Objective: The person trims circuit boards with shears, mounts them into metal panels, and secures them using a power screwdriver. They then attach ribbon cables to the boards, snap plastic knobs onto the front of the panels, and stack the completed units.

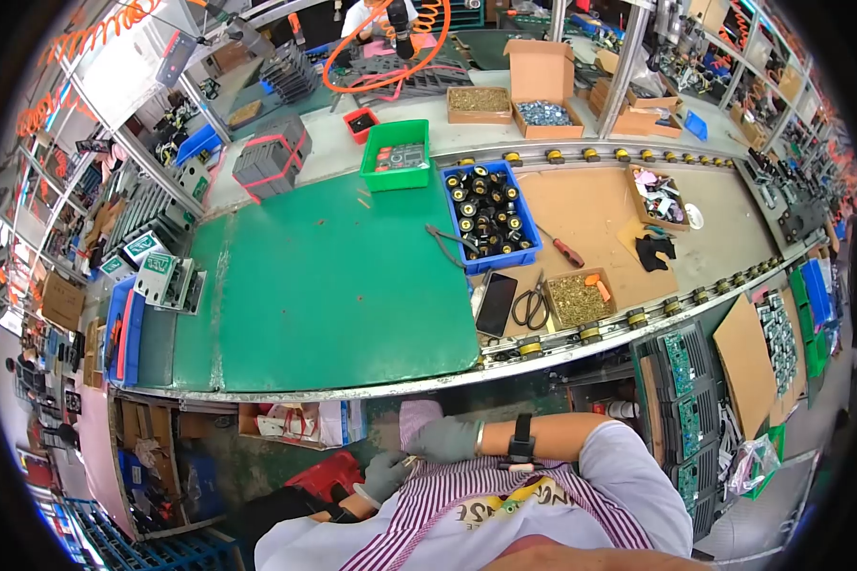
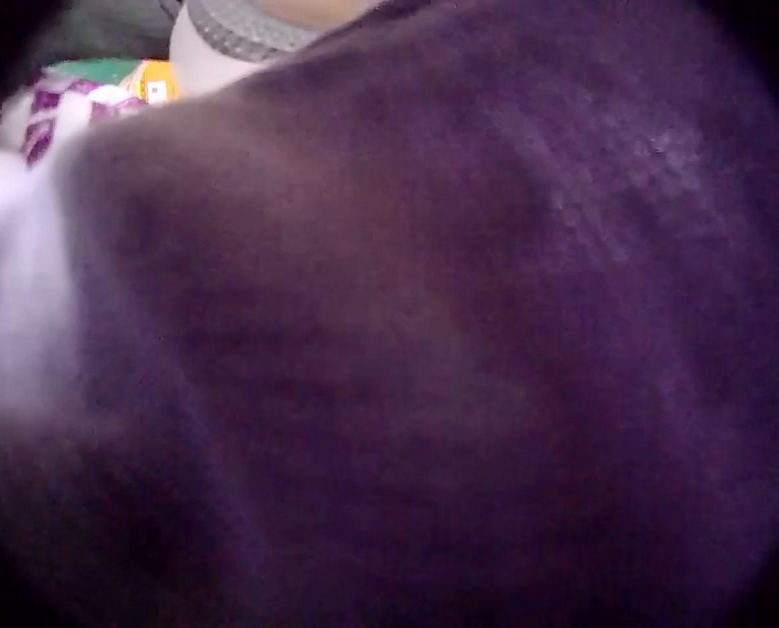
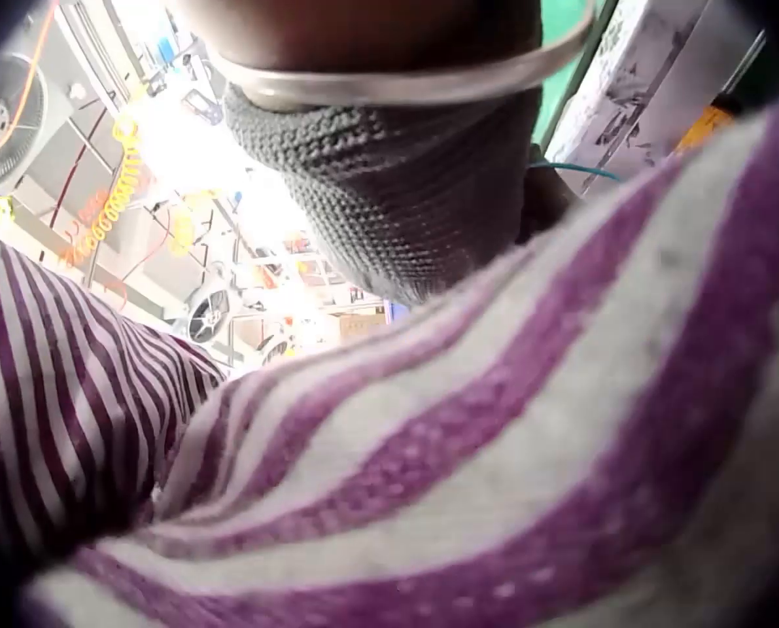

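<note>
Both hands wear grey gloves and are low at the person's front, below the bench edge in the head view. The left hand [image 1: 384, 476] is beside the striped apron [image 1: 438, 485]; its fingertips are too small to read. The right hand [image 1: 447, 441] lies against the apron's upper edge, back of the glove up, fingers not clearly seen. A pinkish cloth [image 1: 417, 417] shows just past it. In the right wrist view the gloved right hand [image 3: 402, 196] is partly behind striped cloth [image 3: 494, 445]. Dark blurred cloth [image 2: 402, 340] fills most of the left wrist view.
On the green bench top [image 1: 333, 285] stand a green bin [image 1: 395, 181] and a blue crate [image 1: 500, 259] of black parts. Pliers [image 1: 447, 246], a phone [image 1: 496, 305], scissors [image 1: 531, 306] and a screwdriver [image 1: 567, 251] lie nearby. Below is a carton [image 1: 300, 440].
</note>
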The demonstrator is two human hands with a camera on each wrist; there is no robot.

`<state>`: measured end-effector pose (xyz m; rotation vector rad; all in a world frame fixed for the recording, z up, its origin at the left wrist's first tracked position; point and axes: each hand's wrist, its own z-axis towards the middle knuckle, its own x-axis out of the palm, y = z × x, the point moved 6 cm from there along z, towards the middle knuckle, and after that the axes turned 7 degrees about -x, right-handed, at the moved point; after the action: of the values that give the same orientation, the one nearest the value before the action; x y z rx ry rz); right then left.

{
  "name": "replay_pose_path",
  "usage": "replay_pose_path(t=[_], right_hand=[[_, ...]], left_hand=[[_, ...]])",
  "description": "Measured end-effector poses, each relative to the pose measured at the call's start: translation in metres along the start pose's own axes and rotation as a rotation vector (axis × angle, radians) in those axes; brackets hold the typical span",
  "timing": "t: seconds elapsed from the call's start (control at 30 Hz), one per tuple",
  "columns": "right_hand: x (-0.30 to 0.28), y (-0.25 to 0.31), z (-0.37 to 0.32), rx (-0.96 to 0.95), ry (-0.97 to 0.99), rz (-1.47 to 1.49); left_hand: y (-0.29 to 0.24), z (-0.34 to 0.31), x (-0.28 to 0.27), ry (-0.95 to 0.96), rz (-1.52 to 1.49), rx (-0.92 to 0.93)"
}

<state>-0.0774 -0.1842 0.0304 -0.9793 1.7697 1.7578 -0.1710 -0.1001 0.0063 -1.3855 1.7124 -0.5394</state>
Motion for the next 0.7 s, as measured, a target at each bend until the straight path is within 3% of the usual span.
replay_pose_path(t=[0.1,0.2,0.27,0.4,0.53,0.7], right_hand=[[-0.022,0.013,-0.013,0.15,0.094,-0.053],[0.001,0.004,-0.011,0.084,0.008,-0.159],[0.004,-0.005,-0.016,0.18,0.027,-0.174],[-0.012,0.006,-0.025,0.271,0.117,-0.112],[-0.023,0.021,-0.026,0.258,0.228,-0.121],[-0.017,0.025,-0.027,0.237,0.201,-0.138]], left_hand=[[0.015,0.004,0.005,0.055,-0.033,-0.03],[0.023,0.007,0.013,0.139,0.013,-0.035],[0.027,0.01,0.016,0.189,-0.037,-0.045],[-0.002,0.0,0.011,0.113,-0.006,0.051],[0.014,0.012,0.022,0.136,0.031,0.171],[-0.001,0.009,0.024,0.131,0.059,0.166]])
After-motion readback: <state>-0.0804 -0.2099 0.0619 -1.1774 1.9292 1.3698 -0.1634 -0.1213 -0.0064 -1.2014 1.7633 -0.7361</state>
